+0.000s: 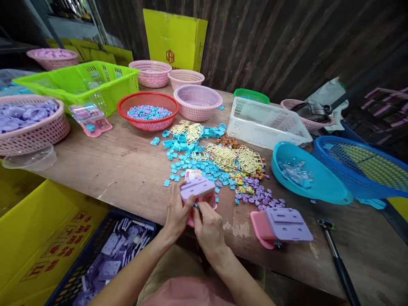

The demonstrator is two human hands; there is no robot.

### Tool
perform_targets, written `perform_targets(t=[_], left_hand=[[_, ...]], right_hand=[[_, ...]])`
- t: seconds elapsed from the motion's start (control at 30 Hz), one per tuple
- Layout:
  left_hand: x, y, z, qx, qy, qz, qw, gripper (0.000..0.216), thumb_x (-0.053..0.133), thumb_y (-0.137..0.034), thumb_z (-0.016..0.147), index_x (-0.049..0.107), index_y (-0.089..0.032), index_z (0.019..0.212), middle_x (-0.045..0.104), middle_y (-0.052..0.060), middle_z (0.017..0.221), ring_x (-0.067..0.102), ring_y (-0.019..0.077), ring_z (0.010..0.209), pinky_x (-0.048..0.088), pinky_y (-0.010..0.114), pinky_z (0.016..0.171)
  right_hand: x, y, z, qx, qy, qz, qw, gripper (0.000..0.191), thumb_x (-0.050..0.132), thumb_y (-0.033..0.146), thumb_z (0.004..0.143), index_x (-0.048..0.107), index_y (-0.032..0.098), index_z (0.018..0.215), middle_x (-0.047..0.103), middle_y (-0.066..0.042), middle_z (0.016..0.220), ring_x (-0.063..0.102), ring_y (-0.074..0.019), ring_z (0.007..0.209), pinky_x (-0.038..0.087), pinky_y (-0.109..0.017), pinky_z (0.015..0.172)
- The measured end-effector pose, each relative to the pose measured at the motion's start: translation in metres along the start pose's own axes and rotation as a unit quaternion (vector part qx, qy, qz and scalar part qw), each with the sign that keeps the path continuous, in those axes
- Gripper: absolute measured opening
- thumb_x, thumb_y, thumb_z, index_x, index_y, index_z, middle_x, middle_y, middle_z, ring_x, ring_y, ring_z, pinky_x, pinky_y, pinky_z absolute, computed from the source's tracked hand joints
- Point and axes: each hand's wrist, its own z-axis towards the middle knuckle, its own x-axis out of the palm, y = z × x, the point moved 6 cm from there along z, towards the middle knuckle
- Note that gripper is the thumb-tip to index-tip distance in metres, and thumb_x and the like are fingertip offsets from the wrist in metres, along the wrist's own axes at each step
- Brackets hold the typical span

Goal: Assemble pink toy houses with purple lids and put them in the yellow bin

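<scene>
My left hand [177, 209] is closed around the side of a pink and purple plastic toy [198, 187], its thumb near the purple top. Against the toy's near side, my right hand [208, 225] pinches a small dark blue-green piece [196, 205], mostly covered by the fingers. A second pink and purple toy [288, 224] lies to the right at the table's front edge. Beyond my hands are loose blue square pieces [186, 165], cream plastic frames [223, 156], purple round pieces [258, 191] and small brown pieces [228, 141].
A hammer [334, 250] lies at right. Blue basin [309, 174], white basket [267, 123], red basket [148, 112] and green crate [95, 85] stand around the pile. At lower left, a dark crate [149, 223] of purple parts sits below the table edge beside a yellow box [47, 238].
</scene>
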Motion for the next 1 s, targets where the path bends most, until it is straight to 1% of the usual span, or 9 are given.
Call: perform_targets(t=[0.07,0.17,0.3,0.43,0.5,0.6,0.7,0.87,1.0], left_hand=[[-0.006,0.009,0.001,0.059,0.05,-0.008,0.997,0.06,0.039,-0.064,0.08,0.043,-0.018,0.12,0.052,0.012,0.116,0.05,0.0257,0.108,0.041,0.045,0.095],[-0.017,0.021,0.003,0.128,0.138,-0.017,0.982,0.065,0.048,-0.067,0.074,0.045,-0.021,0.121,0.053,0.013,0.116,0.053,0.0275,0.108,0.044,0.045,0.093],[-0.025,0.032,0.006,0.071,0.252,-0.027,0.965,0.065,0.065,-0.055,0.069,0.047,-0.026,0.124,0.049,0.011,0.128,0.046,0.0303,0.12,0.039,0.048,0.102],[-0.027,0.036,0.015,0.016,0.33,-0.059,0.942,0.061,0.061,-0.046,0.075,0.043,-0.029,0.13,0.04,0.007,0.141,0.036,0.0267,0.131,0.029,0.044,0.11],[-0.03,0.042,0.036,0.004,0.299,-0.044,0.953,0.056,0.055,-0.042,0.08,0.041,-0.027,0.132,0.04,0.006,0.142,0.036,0.0244,0.131,0.029,0.042,0.111],[-0.032,0.05,0.083,-0.001,0.182,0.059,0.982,0.045,0.049,-0.034,0.082,0.047,-0.016,0.124,0.052,0.012,0.127,0.052,0.0224,0.114,0.044,0.038,0.097],[-0.018,0.046,0.13,0.017,0.108,0.195,0.975,0.032,0.048,-0.024,0.082,0.054,-0.011,0.111,0.059,0.012,0.108,0.06,0.0192,0.092,0.05,0.034,0.085],[0.019,0.027,0.178,0.051,0.083,0.293,0.951,0.035,0.05,-0.017,0.082,0.053,-0.01,0.116,0.052,0.015,0.115,0.053,0.0236,0.109,0.043,0.036,0.093],[0.037,0.022,0.194,0.048,0.083,0.346,0.933,0.031,0.054,-0.02,0.081,0.056,-0.008,0.11,0.048,0.018,0.12,0.051,0.0301,0.111,0.045,0.039,0.087]], right_hand=[[-0.005,-0.011,-0.002,0.019,0.039,0.076,0.996,0.024,0.041,0.023,0.091,0.059,0.017,0.075,0.062,-0.001,0.067,0.057,-0.0118,0.06,0.04,-0.022,0.056],[-0.02,-0.054,0.004,0.1,0.002,0.083,0.992,0.02,0.045,0.025,0.09,0.061,0.017,0.081,0.064,-0.001,0.074,0.059,-0.0129,0.068,0.043,-0.022,0.062],[-0.017,-0.115,0.035,0.173,0.031,-0.025,0.984,0.017,0.046,0.017,0.085,0.063,0.014,0.088,0.063,-0.007,0.091,0.059,-0.0187,0.082,0.045,-0.029,0.074],[0.006,-0.133,0.071,0.175,0.138,-0.105,0.969,0.024,0.048,0.013,0.083,0.064,0.016,0.1,0.06,-0.008,0.103,0.056,-0.0208,0.096,0.042,-0.029,0.083],[0.017,-0.13,0.089,0.168,0.166,-0.131,0.963,0.025,0.048,0.015,0.084,0.063,0.017,0.104,0.059,-0.008,0.105,0.055,-0.0209,0.1,0.042,-0.028,0.084],[0.036,-0.121,0.123,0.14,0.177,-0.158,0.961,0.028,0.048,0.016,0.085,0.06,0.018,0.11,0.057,-0.008,0.113,0.054,-0.021,0.104,0.041,-0.028,0.082],[0.057,-0.119,0.161,0.112,0.176,-0.16,0.965,0.035,0.045,0.01,0.084,0.056,0.021,0.116,0.051,-0.007,0.124,0.049,-0.0207,0.11,0.041,-0.028,0.083],[0.079,-0.125,0.198,0.115,0.189,-0.16,0.962,0.029,0.046,0.0,0.078,0.064,0.016,0.094,0.053,-0.01,0.119,0.048,-0.023,0.109,0.041,-0.03,0.081],[0.071,-0.121,0.194,0.136,0.166,-0.152,0.965,0.019,0.05,0.005,0.078,0.062,0.016,0.087,0.056,-0.011,0.113,0.048,-0.0247,0.108,0.042,-0.031,0.078]])
